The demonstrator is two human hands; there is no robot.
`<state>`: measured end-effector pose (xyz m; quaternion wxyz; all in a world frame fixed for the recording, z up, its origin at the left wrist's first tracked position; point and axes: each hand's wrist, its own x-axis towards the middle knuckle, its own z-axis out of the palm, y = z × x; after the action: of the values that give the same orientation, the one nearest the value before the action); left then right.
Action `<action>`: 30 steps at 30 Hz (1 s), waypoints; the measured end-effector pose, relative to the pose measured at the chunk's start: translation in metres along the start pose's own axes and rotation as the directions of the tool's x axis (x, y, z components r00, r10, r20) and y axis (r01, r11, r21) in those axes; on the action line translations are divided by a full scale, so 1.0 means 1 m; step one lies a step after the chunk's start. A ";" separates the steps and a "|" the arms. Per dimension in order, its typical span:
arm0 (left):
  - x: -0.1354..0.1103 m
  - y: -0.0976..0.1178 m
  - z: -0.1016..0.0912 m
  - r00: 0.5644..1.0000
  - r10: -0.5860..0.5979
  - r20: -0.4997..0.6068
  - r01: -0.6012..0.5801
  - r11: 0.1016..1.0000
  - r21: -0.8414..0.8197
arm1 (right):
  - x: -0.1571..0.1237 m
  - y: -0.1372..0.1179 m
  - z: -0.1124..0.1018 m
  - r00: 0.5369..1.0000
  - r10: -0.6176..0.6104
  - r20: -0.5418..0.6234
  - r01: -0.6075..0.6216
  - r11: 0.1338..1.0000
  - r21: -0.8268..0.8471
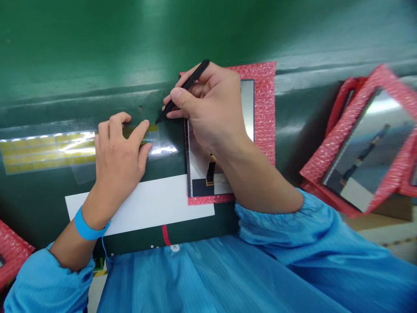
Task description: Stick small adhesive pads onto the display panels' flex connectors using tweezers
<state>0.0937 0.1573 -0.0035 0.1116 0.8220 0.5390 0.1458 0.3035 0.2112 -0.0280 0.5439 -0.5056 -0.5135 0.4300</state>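
Observation:
My left hand lies palm down with fingers spread on a clear sheet of yellow film stickers. Held like a pen in my right hand are black tweezers, slanting down to the left. Their tip meets or hovers just over a yellow sticker at the sheet's right end, beside my left index finger; actual contact I cannot tell. Beneath my right wrist is a display panel with a short dark flex cable, lying on pink bubble wrap. The wrist covers part of the panel.
A white paper strip lies in front of the sticker sheet on the green mat. To the right, more display panels rest on stacked pink bubble wrap bags. Another pink bag is at the left edge. A blue wrist strap circles my left wrist.

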 end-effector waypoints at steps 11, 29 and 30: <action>-0.001 0.001 0.002 1.000 -0.003 -0.005 0.002 1.000 -0.007 | 0.000 -0.008 0.003 0.998 0.051 0.025 -0.050 0.998 -0.028; 0.003 -0.010 0.004 0.998 0.029 -0.058 -0.031 0.999 -0.041 | 0.002 -0.018 -0.007 0.989 0.110 0.096 -0.129 0.964 0.231; 0.004 -0.013 0.004 0.996 0.041 -0.076 -0.044 0.998 -0.048 | -0.001 -0.024 -0.014 0.991 0.110 0.082 -0.126 0.962 0.240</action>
<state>0.0857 0.1663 -0.0115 0.1085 0.8242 0.5215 0.1922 0.3159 0.2063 -0.0038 0.5578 -0.4494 -0.4436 0.5387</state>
